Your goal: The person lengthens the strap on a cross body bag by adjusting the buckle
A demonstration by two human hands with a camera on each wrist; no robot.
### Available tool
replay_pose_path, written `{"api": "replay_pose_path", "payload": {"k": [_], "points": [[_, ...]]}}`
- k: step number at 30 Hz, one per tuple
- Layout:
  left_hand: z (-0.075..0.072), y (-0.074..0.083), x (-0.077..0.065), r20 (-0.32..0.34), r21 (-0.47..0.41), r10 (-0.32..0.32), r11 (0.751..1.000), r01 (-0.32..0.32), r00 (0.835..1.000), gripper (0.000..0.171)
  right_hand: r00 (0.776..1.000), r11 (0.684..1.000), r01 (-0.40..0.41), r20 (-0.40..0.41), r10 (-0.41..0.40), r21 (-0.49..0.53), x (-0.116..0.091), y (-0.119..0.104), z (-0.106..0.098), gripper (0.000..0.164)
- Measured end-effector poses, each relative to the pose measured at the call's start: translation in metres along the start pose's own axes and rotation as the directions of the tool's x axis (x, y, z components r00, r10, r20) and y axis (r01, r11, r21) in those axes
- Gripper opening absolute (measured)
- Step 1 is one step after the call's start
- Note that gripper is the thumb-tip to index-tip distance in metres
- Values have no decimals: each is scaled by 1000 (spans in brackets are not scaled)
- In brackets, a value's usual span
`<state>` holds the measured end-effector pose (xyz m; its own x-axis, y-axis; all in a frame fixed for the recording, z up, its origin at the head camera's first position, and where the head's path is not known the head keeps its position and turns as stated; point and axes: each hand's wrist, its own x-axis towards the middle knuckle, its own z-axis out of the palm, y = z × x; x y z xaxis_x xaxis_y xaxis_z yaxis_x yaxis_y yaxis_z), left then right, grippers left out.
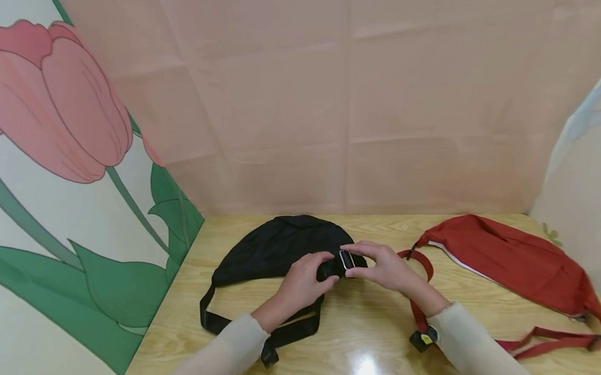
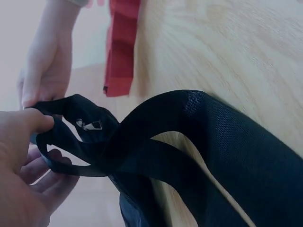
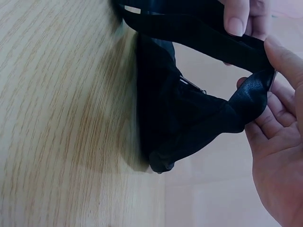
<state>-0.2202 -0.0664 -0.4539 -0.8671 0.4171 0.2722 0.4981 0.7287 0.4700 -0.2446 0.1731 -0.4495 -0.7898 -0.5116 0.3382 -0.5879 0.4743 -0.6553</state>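
A black waist bag (image 1: 278, 244) lies on the table, its strap looped in front of it. At its right end, a silver-rimmed slider (image 1: 346, 260) sits on the strap between my two hands. My left hand (image 1: 304, 278) pinches the black strap just left of that slider. With thumb and fingers, my right hand (image 1: 384, 266) holds the slider at its edges. The left wrist view shows the strap (image 2: 189, 106) doubled into a loop at my left fingers. In the right wrist view, a zipper pull (image 3: 191, 85) shows on the bag beside the raised strap.
A red waist bag (image 1: 516, 261) lies to the right, its red strap and black buckle (image 1: 421, 339) near my right sleeve. The black strap's buckle end (image 1: 269, 357) rests near the front. A tulip-patterned panel (image 1: 60, 102) stands left, with a pinkish sheet (image 1: 283, 98) behind the table.
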Motion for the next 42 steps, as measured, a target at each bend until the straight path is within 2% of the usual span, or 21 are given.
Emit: {"api": "replay_pose_path", "payload": {"k": [8, 14, 22, 31, 42], "points": [[3, -3, 2, -25, -184, 58, 981, -62, 998, 42, 999, 999, 35, 0, -35, -4, 1, 0, 0, 55], [5, -4, 1, -45, -271, 37, 961, -48, 998, 41, 1000, 1000, 24, 19, -24, 5, 1, -2, -2, 55], [1, -3, -2, -113, -367, -6, 930, -36, 994, 40, 999, 999, -35, 29, 36, -15, 0, -1, -5, 55], [-1, -2, -4, -64, -366, -45, 930, 19, 997, 39, 998, 999, -49, 27, 50, -19, 0, 0, -4, 58], [-1, 2, -1, -82, -280, -13, 960, -10, 997, 34, 999, 998, -44, 24, 45, -34, 0, -5, -4, 57]]}}
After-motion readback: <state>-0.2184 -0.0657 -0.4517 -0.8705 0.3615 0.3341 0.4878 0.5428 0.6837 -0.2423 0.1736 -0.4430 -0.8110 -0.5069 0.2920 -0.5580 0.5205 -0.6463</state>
